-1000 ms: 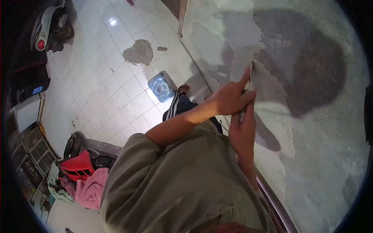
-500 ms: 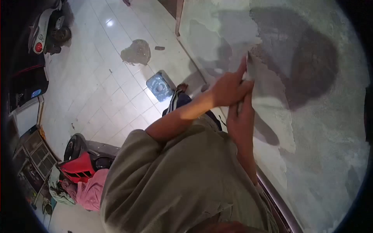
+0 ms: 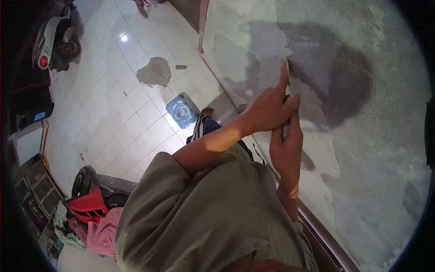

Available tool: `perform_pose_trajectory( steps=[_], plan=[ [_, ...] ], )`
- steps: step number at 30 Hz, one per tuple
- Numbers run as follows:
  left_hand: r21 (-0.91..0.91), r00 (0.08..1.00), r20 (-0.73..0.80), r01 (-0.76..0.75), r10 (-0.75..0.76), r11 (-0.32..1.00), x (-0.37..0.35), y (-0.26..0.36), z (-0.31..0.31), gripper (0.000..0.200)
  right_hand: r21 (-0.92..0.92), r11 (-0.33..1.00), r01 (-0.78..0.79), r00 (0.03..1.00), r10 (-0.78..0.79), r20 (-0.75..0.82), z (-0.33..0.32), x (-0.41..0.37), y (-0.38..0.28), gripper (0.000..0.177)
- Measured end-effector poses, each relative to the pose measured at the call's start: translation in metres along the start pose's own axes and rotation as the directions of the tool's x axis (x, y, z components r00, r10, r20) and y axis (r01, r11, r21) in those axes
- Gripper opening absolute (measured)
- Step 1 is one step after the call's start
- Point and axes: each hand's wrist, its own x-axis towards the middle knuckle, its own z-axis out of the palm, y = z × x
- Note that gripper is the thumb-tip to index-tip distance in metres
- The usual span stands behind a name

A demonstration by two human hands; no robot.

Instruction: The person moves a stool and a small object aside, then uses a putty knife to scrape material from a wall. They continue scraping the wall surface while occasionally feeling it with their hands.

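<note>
So the biggest thing we've got here is the patchy grey-green plastered wall (image 3: 376,136), with a ragged-edged paler layer running down it. Beside that is the glossy white tiled floor (image 3: 106,90). Our loose khaki short-sleeved shirt (image 3: 222,204) fills the bottom of the view. Farther off sits a silver-and-black scooter (image 3: 46,43), and the square blue patterned stool (image 3: 181,112) is on the tiles near our foot.

Now the hands, both on the wall side. Our left hand (image 3: 265,111) is partly closed, index finger stretched out along the tool toward its tip; we can't tell whether the other fingers grip anything. Our right hand (image 3: 287,147) is just below it, mostly closed around the lower end.

The smallest thing is what the 2 hands share: a thin, pale-edged flat hand tool (image 3: 288,71), upper end at the wall by the ragged edge. It's narrow and half hidden, so it's probably a scraper or putty knife, but don't hold us to that.

For good work with it, we'd tilt the blade low, press evenly through that index finger, let the right hand steer, and use short, smooth strokes so a corner doesn't gouge the surface.
</note>
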Motion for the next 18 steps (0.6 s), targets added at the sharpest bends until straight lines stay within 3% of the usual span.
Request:
perform_pose_trajectory(
  steps=[1, 2, 3, 5, 7, 9, 11, 12, 14, 16, 18],
  plan=[
    [0.0, 1.0, 0.009, -0.002, 0.002, 1.0, -0.001, 0.001, -0.001, 0.088, -0.025, 0.999, 0.045, 0.999, -0.045, -0.015, 0.004, 0.0, -0.005, 0.067],
    [0.035, 1.0, 0.026, -0.01, 0.009, 0.999, -0.005, 0.003, -0.002, 0.087, 0.094, 0.983, -0.156, 0.986, 0.149, 0.074, -0.003, -0.004, -0.017, 0.067],
    [0.075, 0.999, 0.038, -0.024, 0.022, 0.997, -0.006, 0.005, -0.004, 0.087, 0.098, 0.982, -0.159, 0.986, 0.152, 0.071, -0.003, -0.009, -0.014, 0.067],
    [0.05, 0.999, -0.005, -0.047, 0.047, 0.998, 0.0, 0.003, 0.002, 0.086, 0.105, 0.994, 0.019, 0.999, -0.016, -0.035, -0.004, -0.01, -0.004, 0.066],
    [0.007, 0.998, -0.027, -0.051, 0.052, 0.999, -0.003, 0.005, 0.003, 0.086, 0.087, 0.995, -0.055, 0.998, 0.055, -0.001, 0.002, -0.004, -0.008, 0.067],
    [0.143, 0.998, 0.03, 0.044, -0.049, 0.989, -0.001, 0.008, -0.01, 0.087, 0.061, 0.992, -0.11, 0.994, 0.109, 0.022, 0.005, -0.001, -0.007, 0.067],
    [0.079, 0.998, 0.066, 0.004, -0.009, 0.997, -0.007, 0.004, -0.004, 0.088, -0.048, 0.99, 0.129, 0.989, -0.132, -0.063, 0.008, -0.012, -0.005, 0.07],
    [0.025, 0.995, 0.089, -0.05, 0.048, 0.998, -0.007, 0.003, -0.005, 0.088, -0.043, 0.989, 0.139, 0.988, -0.142, -0.058, 0.009, -0.008, -0.004, 0.07],
    [0.116, 1.0, 0.03, -0.009, 0.006, 0.993, 0.002, 0.003, -0.007, 0.088, 0.089, 0.996, 0.016, 0.999, -0.012, -0.036, 0.007, -0.002, -0.001, 0.073],
    [0.199, 1.0, -0.01, 0.014, -0.013, 0.98, 0.008, 0.003, -0.009, 0.087, 0.08, 0.995, -0.063, 0.998, 0.063, 0.002, 0.016, -0.002, -0.005, 0.072],
    [0.245, 0.999, 0.043, 0.021, -0.033, 0.969, 0.0, -0.002, -0.015, 0.087, 0.053, 0.984, -0.17, 0.983, 0.165, 0.083, 0.015, -0.003, -0.017, 0.069]
  ],
)
